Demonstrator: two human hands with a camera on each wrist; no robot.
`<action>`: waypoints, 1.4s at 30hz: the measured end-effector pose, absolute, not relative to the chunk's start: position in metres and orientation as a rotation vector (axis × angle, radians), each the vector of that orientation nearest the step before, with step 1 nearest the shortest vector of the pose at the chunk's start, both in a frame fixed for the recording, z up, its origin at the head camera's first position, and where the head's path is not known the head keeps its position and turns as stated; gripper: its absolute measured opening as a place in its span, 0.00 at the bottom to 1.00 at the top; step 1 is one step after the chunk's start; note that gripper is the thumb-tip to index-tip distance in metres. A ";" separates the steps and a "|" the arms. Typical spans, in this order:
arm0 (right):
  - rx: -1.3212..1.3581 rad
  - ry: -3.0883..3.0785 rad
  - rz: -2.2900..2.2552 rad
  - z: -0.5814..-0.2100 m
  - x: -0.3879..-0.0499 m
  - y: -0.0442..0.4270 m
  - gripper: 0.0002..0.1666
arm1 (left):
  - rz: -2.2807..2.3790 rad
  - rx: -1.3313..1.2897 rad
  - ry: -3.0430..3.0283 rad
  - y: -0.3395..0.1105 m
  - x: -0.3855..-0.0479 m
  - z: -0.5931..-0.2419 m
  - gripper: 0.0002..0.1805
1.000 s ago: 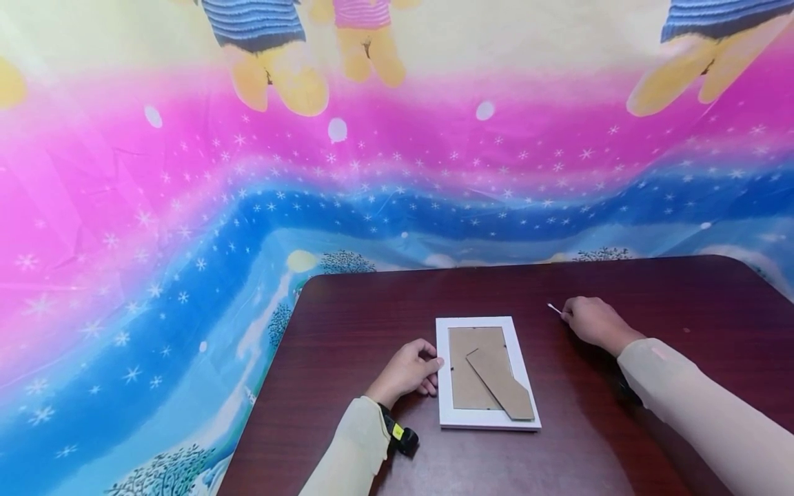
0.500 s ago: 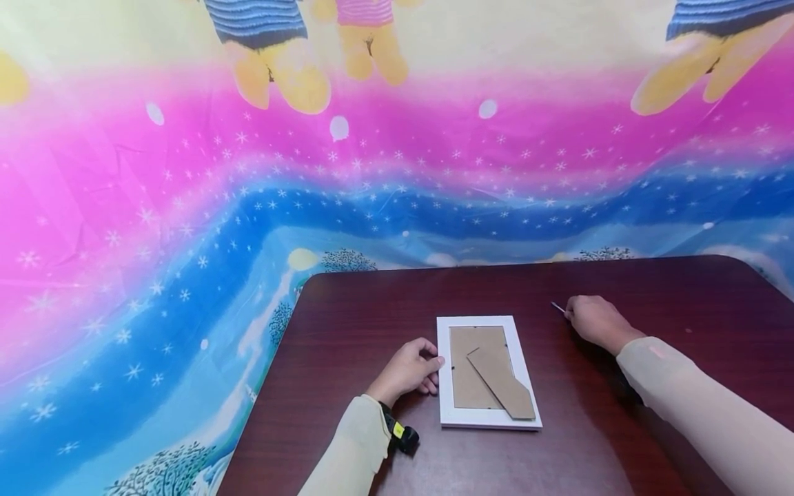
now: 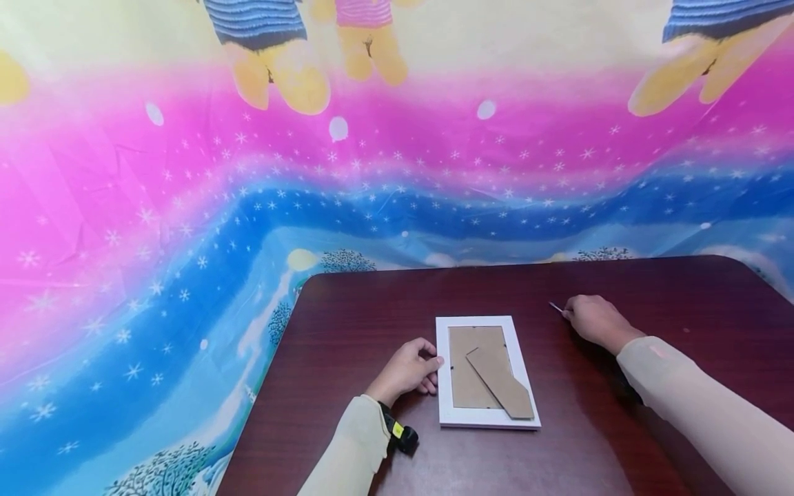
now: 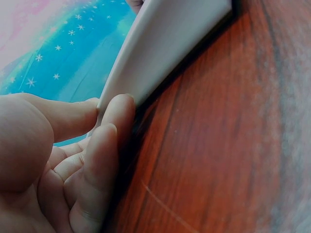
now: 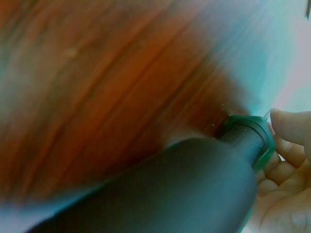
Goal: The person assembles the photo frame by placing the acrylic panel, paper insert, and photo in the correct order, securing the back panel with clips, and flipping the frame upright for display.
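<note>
A white picture frame lies back side up on the dark wooden table. Its brown backing board shows small dark tabs at the edges and a slanted easel stand. My left hand pinches the frame's left edge between thumb and fingers; in the left wrist view the white frame edge sits in that pinch. Right of the frame and apart from it, my right hand grips a screwdriver. Its thin shaft points left, and its dark handle with a green collar shows in the right wrist view.
The reddish-brown table has rounded far corners. Behind it and along its left side hangs a pink and blue curtain printed with snowflakes and bears. A black wrist camera is strapped below my left hand.
My right hand turns the screwdriver slightly, and its tip looks less bright than a second ago. The left hand and the picture frame stay in place.
</note>
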State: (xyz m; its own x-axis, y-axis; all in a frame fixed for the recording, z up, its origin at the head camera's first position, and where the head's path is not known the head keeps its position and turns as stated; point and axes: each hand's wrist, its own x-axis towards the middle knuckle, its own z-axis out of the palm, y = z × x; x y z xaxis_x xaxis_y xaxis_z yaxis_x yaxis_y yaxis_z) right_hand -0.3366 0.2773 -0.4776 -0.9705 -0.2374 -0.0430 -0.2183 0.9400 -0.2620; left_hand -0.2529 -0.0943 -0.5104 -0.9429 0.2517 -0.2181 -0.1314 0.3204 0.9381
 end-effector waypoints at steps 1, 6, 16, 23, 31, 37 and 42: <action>-0.355 3.025 -0.397 -0.478 -0.336 0.277 0.10 | 1.658 0.106 2.268 -0.094 -0.253 -0.510 0.10; -0.353 3.058 -0.405 -0.475 -0.332 0.277 0.13 | 1.638 0.113 2.282 -0.094 -0.253 -0.511 0.10; -0.318 3.127 -0.446 -0.467 -0.320 0.270 0.22 | 1.634 0.120 2.295 -0.095 -0.253 -0.511 0.10; -0.273 3.114 -0.560 -0.461 -0.312 0.260 0.24 | 1.657 0.138 2.283 -0.094 -0.253 -0.509 0.11; -0.290 3.106 -0.650 -0.456 -0.304 0.245 0.25 | 1.644 0.127 2.285 -0.095 -0.252 -0.507 0.11; -0.281 3.080 -0.735 -0.454 -0.302 0.237 0.25 | 1.654 0.136 2.277 -0.094 -0.253 -0.507 0.10; -0.257 3.046 -0.785 -0.459 -0.300 0.229 0.26 | 1.656 0.133 2.262 -0.095 -0.252 -0.509 0.10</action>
State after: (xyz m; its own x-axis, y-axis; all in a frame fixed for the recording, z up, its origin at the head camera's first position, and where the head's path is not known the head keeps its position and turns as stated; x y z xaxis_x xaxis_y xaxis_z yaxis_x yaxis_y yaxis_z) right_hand -0.3000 0.2290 -0.4592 -0.9867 -0.1533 0.0546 -0.1606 0.8631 -0.4788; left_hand -0.2520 -0.0953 -0.5091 -0.9402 0.2682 -0.2101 -0.1193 0.3185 0.9404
